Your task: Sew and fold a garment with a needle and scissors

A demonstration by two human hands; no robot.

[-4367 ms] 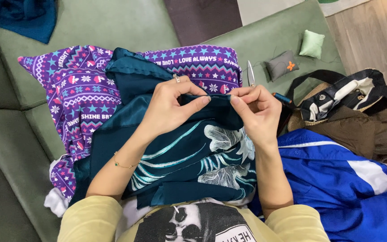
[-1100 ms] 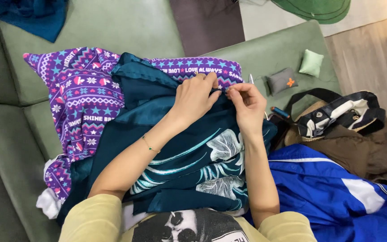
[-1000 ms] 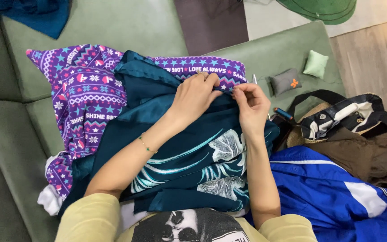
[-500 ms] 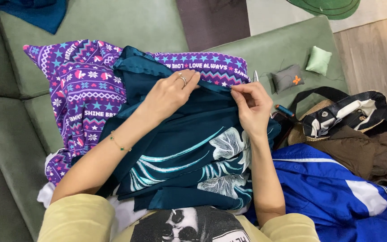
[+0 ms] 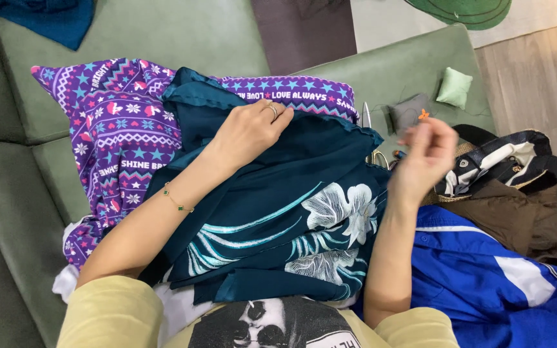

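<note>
Seen from the head camera, the left hand (image 5: 249, 132) presses flat, fingers together, on a teal cloth (image 5: 278, 219) across the lap, while the right hand (image 5: 425, 158), blurred, fingertips pinched, hovers just right of the cloth's edge.

Dark teal cloth (image 5: 272, 193) with white flowers, purple snowflake-patterned blanket (image 5: 117, 135), green sofa (image 5: 182, 32), blue-and-white jacket (image 5: 498, 283)
</note>
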